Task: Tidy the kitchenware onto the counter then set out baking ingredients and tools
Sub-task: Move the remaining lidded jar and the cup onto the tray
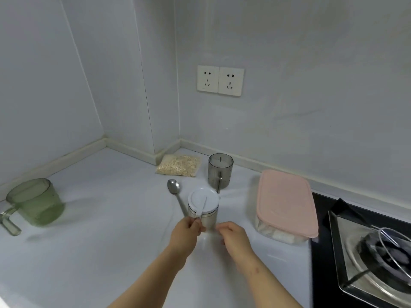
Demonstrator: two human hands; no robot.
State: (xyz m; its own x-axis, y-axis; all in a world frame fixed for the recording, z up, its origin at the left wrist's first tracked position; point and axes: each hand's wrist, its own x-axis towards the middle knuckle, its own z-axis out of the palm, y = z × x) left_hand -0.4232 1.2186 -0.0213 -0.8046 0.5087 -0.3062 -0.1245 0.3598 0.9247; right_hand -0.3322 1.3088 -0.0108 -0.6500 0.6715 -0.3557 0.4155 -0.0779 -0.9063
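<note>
Hands: the left hand is curled round the near end of a metal spoon. The right hand sits just beside the foot of a steel canister with its fingers bent; whether it grips anything cannot be told.
Step in hand: setting out the baking tools, by the look of it, with the spoon being placed or lifted beside the white-lidded canister.
Spoon's lie: the long axis runs from the left hand away and slightly left. The bowl is at the far end, face up, pointing toward the back wall, and the handle passes close along the canister's left side.
Next move: probably calls for a steady hold on the thin handle and room to clear the canister without tipping it.
Table: white. A pink-lidded box stands to the right and a green jug well apart at the left edge.
Farther back: a grey measuring cup stands behind the canister, with a bag of oats by the wall.
Far right: a gas stove.
</note>
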